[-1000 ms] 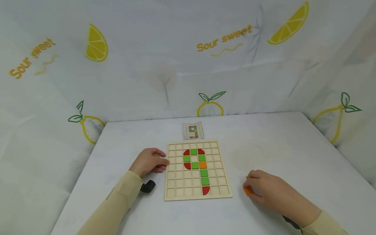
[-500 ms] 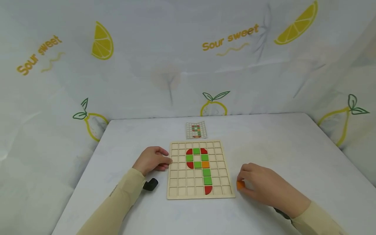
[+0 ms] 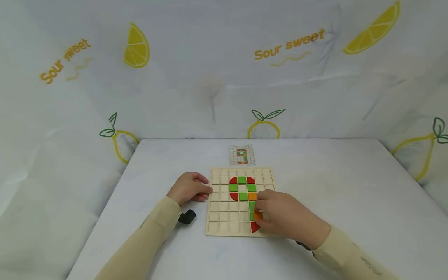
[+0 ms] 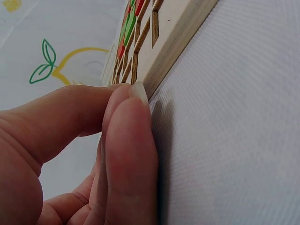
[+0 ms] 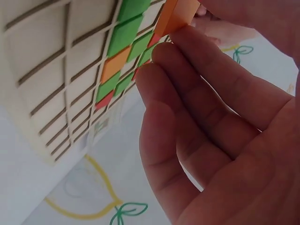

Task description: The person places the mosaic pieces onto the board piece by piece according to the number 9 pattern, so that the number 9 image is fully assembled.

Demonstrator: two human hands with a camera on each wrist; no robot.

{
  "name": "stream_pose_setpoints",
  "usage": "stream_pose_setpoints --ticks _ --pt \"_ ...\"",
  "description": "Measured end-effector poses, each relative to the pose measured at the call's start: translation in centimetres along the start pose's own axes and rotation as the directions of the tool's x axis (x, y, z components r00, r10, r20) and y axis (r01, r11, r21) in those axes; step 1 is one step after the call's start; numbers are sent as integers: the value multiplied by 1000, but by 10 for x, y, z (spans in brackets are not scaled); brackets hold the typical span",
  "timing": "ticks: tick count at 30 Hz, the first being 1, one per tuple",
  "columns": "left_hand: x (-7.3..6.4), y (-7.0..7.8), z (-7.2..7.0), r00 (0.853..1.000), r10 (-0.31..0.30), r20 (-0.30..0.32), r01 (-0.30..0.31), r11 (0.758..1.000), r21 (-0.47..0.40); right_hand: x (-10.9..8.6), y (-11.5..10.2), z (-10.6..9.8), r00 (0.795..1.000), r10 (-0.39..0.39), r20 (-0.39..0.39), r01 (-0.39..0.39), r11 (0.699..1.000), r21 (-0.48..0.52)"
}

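Note:
A wooden grid board [image 3: 224, 226] lies on the table, with red, green and orange tiles set in it in the shape of a 9. My right hand [image 3: 285, 214] is over the board's lower right part, pinching an orange tile [image 3: 258, 216] between thumb and fingers. That orange tile [image 5: 183, 13] is tilted above the other tiles in the right wrist view. At the board's left edge, my left hand [image 3: 189, 188] rests with loosely bent fingers. Its fingertips [image 4: 129, 136] touch or nearly touch the board's side in the left wrist view. My right hand hides several grid cells.
Behind the board lies a small creased card [image 3: 242, 154] printed with a coloured 9 on a grid. A black wrist strap piece [image 3: 187, 217] shows beneath my left sleeve. The white table [image 3: 343, 175] ends at a lemon-print cloth backdrop [image 3: 224, 77].
My right hand has moved left with the orange tile, from the table beside the board to over it. My left hand has stayed at the board's edge. The head view has shifted slightly.

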State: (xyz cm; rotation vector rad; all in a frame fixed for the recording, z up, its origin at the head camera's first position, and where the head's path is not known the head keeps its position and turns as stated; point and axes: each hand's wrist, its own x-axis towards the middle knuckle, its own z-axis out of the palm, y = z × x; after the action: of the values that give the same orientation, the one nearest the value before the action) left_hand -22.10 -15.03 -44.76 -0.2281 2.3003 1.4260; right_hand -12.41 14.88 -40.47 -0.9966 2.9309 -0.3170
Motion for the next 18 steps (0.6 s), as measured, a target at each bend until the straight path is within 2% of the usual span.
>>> stream_pose_setpoints --ticks 4,12,18 --pt "1 0 1 1000 -5 -1 5 1000 2 8 -9 7 999 -32 1 32 999 4" --pt "2 0 1 1000 7 2 -7 1000 -7 16 -19 15 999 -21 50 22 1000 -13" --pt "1 1 1 1000 8 6 -8 1000 -11 16 -22 18 998 -21 52 21 1000 -9"
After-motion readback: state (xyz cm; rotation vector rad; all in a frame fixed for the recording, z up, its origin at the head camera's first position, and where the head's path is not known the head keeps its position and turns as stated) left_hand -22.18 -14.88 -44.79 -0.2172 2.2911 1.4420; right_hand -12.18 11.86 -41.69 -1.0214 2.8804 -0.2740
